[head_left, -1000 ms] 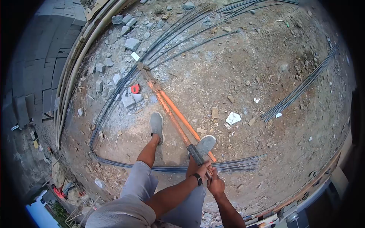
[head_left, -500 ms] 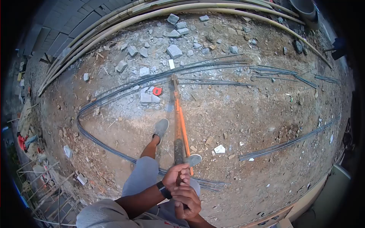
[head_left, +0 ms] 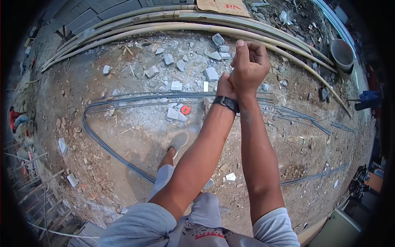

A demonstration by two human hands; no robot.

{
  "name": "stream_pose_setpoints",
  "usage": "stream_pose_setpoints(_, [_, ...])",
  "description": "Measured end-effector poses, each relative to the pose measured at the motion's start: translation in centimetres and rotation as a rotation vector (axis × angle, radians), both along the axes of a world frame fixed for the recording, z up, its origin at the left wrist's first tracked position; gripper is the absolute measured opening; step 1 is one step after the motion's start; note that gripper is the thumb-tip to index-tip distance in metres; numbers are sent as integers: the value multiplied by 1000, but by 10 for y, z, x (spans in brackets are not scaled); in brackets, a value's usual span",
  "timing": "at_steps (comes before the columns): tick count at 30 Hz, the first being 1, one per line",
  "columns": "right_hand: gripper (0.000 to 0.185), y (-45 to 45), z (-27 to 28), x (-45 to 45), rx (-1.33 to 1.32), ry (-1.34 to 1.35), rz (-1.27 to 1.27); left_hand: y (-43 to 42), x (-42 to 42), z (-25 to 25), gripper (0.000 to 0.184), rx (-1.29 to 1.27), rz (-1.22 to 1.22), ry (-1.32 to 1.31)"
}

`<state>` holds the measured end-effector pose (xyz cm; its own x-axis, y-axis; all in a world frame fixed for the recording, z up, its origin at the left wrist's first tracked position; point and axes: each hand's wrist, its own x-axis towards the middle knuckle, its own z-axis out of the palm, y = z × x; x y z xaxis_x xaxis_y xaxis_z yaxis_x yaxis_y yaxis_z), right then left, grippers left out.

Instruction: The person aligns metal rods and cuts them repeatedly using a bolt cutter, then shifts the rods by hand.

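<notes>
Both arms reach forward over the ground. My right hand (head_left: 250, 68) is closed with its fingers curled and thumb up; anything inside it is hidden. Just below and left of it, my left hand (head_left: 225, 87) is partly covered by the right wrist and looks closed; its contents cannot be made out. A black watch (head_left: 226, 103) is on the left wrist. A brownish tool end (head_left: 206, 106) shows beside the left forearm, at the bent bundle of steel bars (head_left: 111, 153). The rest of the tool is out of sight. A red tape measure (head_left: 185, 110) lies near the bars.
Long poles (head_left: 164, 28) curve across the far side, with cardboard (head_left: 224, 6) behind. Broken stones (head_left: 211, 74) are scattered before them. A bucket (head_left: 342, 54) stands at upper right. More bars (head_left: 314, 175) lie at right. A person (head_left: 17, 118) is at far left.
My hands have moved up and forward from near my legs. The orange handles and dark grip seen earlier no longer show. The view has turned, bringing the bucket and cardboard into sight.
</notes>
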<state>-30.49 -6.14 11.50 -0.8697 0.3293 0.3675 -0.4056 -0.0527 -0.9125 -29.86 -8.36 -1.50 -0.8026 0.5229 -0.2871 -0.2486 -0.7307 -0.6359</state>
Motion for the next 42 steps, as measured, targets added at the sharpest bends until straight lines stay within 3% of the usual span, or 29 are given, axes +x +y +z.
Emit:
stream_pose_setpoints(1, [18, 6, -14, 8, 151, 19, -55, 2, 15, 1, 36, 67, -34, 34])
stream_pose_setpoints(2, [17, 8, -30, 15, 296, 47, -111, -5, 54, 53, 39, -608, -88, 150])
stream_pose_setpoints(4, [19, 6, -65, 39, 137, -211, 1, -9, 86, 34, 54, -705, -123, 159])
stream_pose_setpoints(6, [24, 19, -148, 55, 113, -399, 45, -29, 118, -67, 59, -927, -502, 322])
stream_pose_setpoints(8, [30, 18, -154, 58, 48, -305, -57, -68, 131, -143, 60, -1087, -942, 426])
stream_pose_setpoints(11, [45, 16, -173, 58, -67, -161, -49, -118, 153, -323, 50, -1733, -1128, 457])
stream_pose_setpoints(12, [49, 11, -189, 58, -105, -108, -53, -136, 139, -362, 47, -2030, -1211, 438])
stream_pose_setpoints(14, [44, 6, -243, 68, 45, -239, -112, -158, 105, -404, 47, -2251, -1208, 282])
stream_pose_setpoints(16, [33, 1, -306, 84, 19, -492, -188, -166, 68, -454, 43, -2499, -1141, 494])
stream_pose_setpoints(18, [22, 0, -347, 89, 61, -454, -216, -167, 26, -483, 42, -2615, -1142, 728])
stream_pose_setpoints(22, [26, 4, -345, 79, 62, -397, -188, -156, -24, -540, 52, -2702, -1143, 1211])
stream_pose_setpoints(31, [33, 26, -347, 76, 60, -409, -237, -133, -37, -579, 61, -2772, -1361, 1352])
stream_pose_setpoints(37, [34, 20, -347, 77, 71, -403, -234, -144, -25, -583, 46, -2794, -1273, 1614])
stream_pose_setpoints(42, [35, 25, -348, 78, 89, -401, -230, -126, -20, -608, 28, -2970, -1218, 1622])
